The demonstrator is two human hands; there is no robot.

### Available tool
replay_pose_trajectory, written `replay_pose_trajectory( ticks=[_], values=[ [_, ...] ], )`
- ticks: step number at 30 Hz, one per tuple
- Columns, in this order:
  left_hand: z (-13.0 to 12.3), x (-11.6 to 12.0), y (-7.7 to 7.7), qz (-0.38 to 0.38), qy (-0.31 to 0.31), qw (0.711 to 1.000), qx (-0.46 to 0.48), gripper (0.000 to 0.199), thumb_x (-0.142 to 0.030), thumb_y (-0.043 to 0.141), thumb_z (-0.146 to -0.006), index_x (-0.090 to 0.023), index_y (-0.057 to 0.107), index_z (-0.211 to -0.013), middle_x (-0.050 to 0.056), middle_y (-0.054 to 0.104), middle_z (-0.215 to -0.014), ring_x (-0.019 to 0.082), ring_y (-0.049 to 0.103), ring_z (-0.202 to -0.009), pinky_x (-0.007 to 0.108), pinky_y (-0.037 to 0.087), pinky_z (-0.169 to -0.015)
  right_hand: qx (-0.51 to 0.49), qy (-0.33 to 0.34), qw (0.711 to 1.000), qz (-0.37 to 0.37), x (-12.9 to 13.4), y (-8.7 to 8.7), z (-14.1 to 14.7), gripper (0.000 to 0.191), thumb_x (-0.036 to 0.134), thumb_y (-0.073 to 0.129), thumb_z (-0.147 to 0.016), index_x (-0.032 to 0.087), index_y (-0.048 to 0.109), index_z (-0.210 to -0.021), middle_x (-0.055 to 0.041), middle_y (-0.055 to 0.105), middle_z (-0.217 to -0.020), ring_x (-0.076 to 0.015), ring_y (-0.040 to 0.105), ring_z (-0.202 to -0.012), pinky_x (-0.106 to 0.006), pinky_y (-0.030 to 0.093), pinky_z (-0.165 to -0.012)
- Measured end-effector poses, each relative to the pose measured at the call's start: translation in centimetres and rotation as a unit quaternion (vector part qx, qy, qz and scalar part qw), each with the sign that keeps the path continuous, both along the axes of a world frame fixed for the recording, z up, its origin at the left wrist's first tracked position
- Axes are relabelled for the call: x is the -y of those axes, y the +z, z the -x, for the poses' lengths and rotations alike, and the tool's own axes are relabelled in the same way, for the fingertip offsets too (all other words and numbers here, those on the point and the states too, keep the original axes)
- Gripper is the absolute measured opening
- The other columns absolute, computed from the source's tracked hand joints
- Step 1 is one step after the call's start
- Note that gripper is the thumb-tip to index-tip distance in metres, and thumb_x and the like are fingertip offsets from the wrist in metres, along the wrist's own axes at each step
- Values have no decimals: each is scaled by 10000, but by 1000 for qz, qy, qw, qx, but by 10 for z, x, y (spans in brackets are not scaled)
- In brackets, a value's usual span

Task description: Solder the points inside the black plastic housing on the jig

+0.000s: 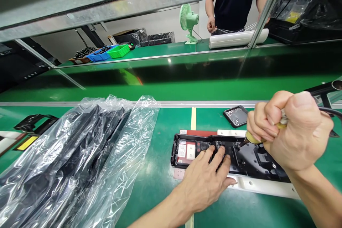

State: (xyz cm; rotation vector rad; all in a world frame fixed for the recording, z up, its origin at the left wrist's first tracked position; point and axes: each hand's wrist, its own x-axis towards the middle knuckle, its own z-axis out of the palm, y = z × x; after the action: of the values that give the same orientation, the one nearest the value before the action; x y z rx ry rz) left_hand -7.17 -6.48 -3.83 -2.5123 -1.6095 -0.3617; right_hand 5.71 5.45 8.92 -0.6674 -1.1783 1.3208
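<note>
My left hand (204, 181) lies with its fingers spread over the left half of a long black plastic housing (177, 139). Wrapped in a fist, my right hand (296, 131) grips a screwdriver (252, 137) by its yellow handle. The screwdriver slants down toward the housing's inside, and its tip is near the surface; contact is hard to tell. White fixture blocks (263, 185) and a red plate (196, 133) show around and under the housing. Just behind it is a small black tray (236, 116) of tiny screws.
Clear plastic bags (128, 156) with black parts cover the left of the green bench. A metal rail (173, 104) runs along its back. Beyond stand a green fan (189, 23), bins (119, 51) and a film roll (235, 39), near another person's hand (211, 25).
</note>
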Motion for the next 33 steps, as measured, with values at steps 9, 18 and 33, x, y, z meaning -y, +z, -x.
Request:
replay_pose_trajectory(
  ticks=[9, 18, 33],
  values=[
    [1, 0, 2, 12, -3, 1000, 4, 564, -529, 347, -1076, -133, 511, -1442, 116, 491, -1534, 336, 517, -1331, 436, 542, -990, -5, -4, 1000, 2, -2, 0, 1, 490, 546, 752, -734, 210, 463, -524, 52, 328, -407, -75, 301, -315, -235, 235, -297],
    [1, 0, 2, 7, -2, 1000, 8, 561, -522, 353, -1077, -128, 506, -1446, 117, 490, -1535, 338, 509, -1343, 440, 538, -1013, -7, -9, 1000, 4, -1, 0, -1, 506, 564, 776, -704, 208, 472, -513, 49, 342, -400, -78, 305, -310, -243, 242, -296],
    [1, 0, 0, 13, -2, 1000, 6, 563, -532, 378, -1066, -136, 506, -1446, 120, 483, -1543, 341, 505, -1346, 445, 541, -1012, -3, -18, 1000, -1, -2, 0, -1, 512, 562, 742, -734, 207, 457, -501, 53, 320, -396, -76, 302, -304, -231, 240, -291]
  ],
)
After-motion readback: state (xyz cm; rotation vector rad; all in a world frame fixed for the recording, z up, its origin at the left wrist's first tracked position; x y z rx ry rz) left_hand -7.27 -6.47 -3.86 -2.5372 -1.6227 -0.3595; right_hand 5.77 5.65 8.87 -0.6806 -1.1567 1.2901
